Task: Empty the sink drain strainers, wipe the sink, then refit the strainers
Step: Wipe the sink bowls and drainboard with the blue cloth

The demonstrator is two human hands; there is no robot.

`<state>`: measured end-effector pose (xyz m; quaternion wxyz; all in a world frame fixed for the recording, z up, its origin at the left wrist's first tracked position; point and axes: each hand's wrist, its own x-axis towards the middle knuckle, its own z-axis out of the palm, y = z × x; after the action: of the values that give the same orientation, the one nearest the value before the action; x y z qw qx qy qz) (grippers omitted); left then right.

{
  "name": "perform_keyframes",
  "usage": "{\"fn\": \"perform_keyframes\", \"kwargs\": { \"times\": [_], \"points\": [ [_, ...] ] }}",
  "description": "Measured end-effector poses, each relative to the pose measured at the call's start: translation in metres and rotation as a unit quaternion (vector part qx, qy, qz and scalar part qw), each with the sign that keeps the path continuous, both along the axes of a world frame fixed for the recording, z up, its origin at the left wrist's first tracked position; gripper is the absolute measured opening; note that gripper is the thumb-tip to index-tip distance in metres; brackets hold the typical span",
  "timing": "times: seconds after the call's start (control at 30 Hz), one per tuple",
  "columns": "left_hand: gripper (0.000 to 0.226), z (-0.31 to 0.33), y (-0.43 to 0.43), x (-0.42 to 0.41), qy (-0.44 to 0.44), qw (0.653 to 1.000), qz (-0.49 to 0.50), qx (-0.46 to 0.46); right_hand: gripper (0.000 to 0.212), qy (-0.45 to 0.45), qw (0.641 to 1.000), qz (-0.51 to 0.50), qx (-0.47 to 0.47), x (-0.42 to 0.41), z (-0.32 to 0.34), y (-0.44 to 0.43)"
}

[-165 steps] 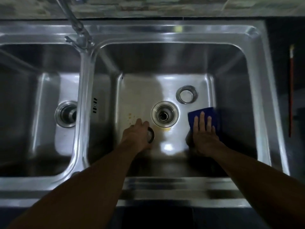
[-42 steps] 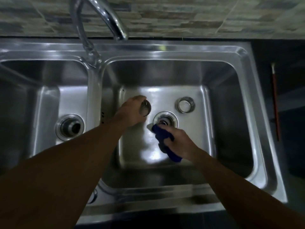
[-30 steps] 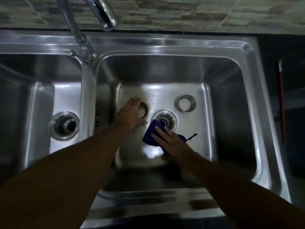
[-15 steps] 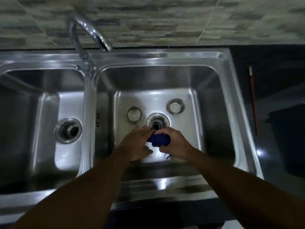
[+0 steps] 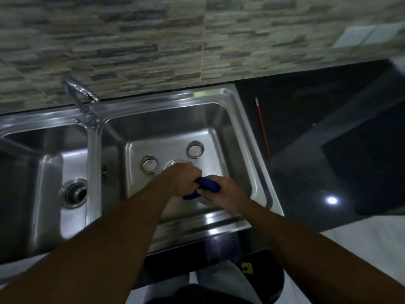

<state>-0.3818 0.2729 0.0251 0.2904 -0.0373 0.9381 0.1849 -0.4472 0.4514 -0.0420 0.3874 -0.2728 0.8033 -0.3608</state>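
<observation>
A double steel sink [image 5: 252,150] fills the middle of the view. On the right basin's floor stand two loose strainers: one [image 5: 149,163] left of the drain, one [image 5: 195,149] at the back right. The right drain [image 5: 174,164] is partly hidden behind my left hand [image 5: 183,179]. Both hands meet over the basin on a bunched blue cloth [image 5: 207,186]; my right hand [image 5: 219,191] grips its right side, my left hand closes on its left end. The left basin's drain [image 5: 73,193] stands bare.
A chrome tap [image 5: 81,95] rises from the divider at the back. A thin red brush [image 5: 263,130] lies on the dark counter right of the sink. A stone-pattern wall runs behind. My legs and a dark bin show below the counter edge.
My left hand let go of the strainer, which now stands left of the drain, and joined my right hand on the cloth. The cloth went from flat to bunched. The view has pulled back.
</observation>
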Motion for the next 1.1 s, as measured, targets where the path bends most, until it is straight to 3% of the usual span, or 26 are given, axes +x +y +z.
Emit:
{"fn": "perform_keyframes", "kwargs": {
  "times": [0.1, 0.2, 0.33, 0.47, 0.6, 0.7, 0.77, 0.83, 0.97, 1.1],
  "points": [
    [0.015, 0.031, 0.013, -0.026, 0.008, 0.999, -0.038, -0.032, 0.027, 0.003, 0.999, -0.035, -0.034, -0.017, 0.016, 0.016],
    [0.014, 0.058, 0.032, -0.051, 0.023, 0.997, -0.062, -0.048, 0.036, 0.065, 0.995, -0.018, -0.074, -0.037, 0.036, 0.037],
    [0.013, 0.086, 0.062, -0.078, 0.072, 0.994, -0.073, -0.038, 0.048, 0.185, 0.982, 0.013, -0.036, -0.072, 0.063, 0.078],
    [0.016, 0.096, 0.105, -0.098, 0.139, 0.988, -0.070, -0.025, 0.050, 0.219, 0.975, -0.035, -0.008, -0.105, 0.090, 0.122],
    [0.031, 0.094, 0.160, -0.115, 0.199, 0.979, -0.043, -0.028, 0.061, 0.331, 0.940, -0.077, -0.035, -0.131, 0.105, 0.168],
    [0.041, 0.075, 0.198, -0.119, 0.217, 0.973, -0.055, -0.053, 0.076, 0.343, 0.937, -0.014, 0.062, -0.146, 0.095, 0.211],
    [0.055, 0.049, 0.218, -0.111, 0.182, 0.978, -0.078, -0.060, 0.094, 0.277, 0.933, 0.119, 0.195, -0.140, 0.078, 0.238],
    [0.070, 0.018, 0.235, -0.098, 0.113, 0.988, -0.094, -0.055, 0.107, 0.221, 0.924, 0.172, 0.259, -0.124, 0.058, 0.258],
    [0.065, -0.035, 0.249, -0.083, 0.086, 0.991, -0.083, -0.064, 0.085, 0.290, 0.936, 0.093, 0.174, -0.098, 0.029, 0.254],
    [0.065, -0.055, 0.244, -0.083, 0.107, 0.988, -0.070, -0.089, 0.066, 0.340, 0.915, 0.076, 0.203, -0.097, 0.009, 0.239]
  ]
}}
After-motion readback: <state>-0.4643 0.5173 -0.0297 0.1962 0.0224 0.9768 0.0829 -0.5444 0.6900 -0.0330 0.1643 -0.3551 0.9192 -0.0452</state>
